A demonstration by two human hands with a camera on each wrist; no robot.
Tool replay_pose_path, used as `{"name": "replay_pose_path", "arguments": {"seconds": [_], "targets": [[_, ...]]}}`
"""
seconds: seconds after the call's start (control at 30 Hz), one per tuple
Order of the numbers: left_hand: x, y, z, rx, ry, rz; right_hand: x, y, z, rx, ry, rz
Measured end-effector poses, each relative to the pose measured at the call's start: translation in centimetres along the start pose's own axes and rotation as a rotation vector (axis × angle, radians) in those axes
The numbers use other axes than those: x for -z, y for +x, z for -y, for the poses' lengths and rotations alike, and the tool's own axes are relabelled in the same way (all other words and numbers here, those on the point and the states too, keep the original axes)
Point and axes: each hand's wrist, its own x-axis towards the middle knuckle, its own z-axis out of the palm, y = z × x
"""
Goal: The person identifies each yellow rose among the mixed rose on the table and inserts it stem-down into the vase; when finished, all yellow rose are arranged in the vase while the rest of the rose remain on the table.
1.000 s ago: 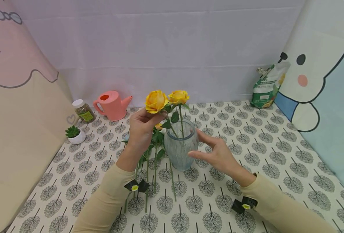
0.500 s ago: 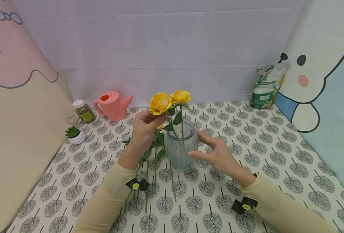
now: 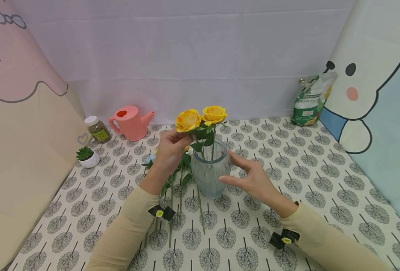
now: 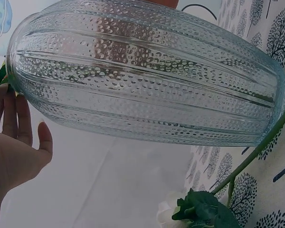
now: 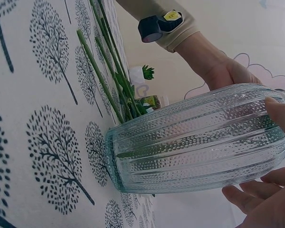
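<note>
A ribbed clear glass vase [image 3: 210, 178] stands upright on the patterned cloth, its dimpled wall filling much of both wrist views. Two yellow roses have their stems inside it: the left rose [image 3: 188, 120] and the right rose [image 3: 215, 114]. My left hand [image 3: 170, 152] pinches the left rose just below its bloom, above the vase's rim; leaves partly hide the fingertips. On the vase's other side, my right hand [image 3: 254, 177] holds the glass between thumb and fingers. The right wrist view has that hand [image 5: 270, 204] around the upper part of the vase.
Several cut flowers lie left of the vase, their green stems [image 3: 181, 199] pointing towards me; a pale blue bloom [image 3: 149, 159] shows among them. Farther back stand a pink watering can [image 3: 131, 124], a lidded jar [image 3: 99, 131], a potted succulent [image 3: 88, 158] and a clipped bag [image 3: 311, 101].
My left hand has shifted slightly right with the left rose. Both blooms have moved a little right, and the left one sits slightly lower. The right hand and the vase have stayed put.
</note>
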Motion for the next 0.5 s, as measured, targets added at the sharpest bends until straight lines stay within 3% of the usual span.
{"name": "replay_pose_path", "arguments": {"seconds": [0.23,0.5], "targets": [[-0.06,0.08,0.18,0.010,0.006,-0.003,-0.04,0.08,-0.03,-0.003,-0.002,0.001],[-0.80,0.04,0.36,0.036,0.027,-0.061,-0.10,0.10,0.03,-0.014,0.002,0.001]]}}
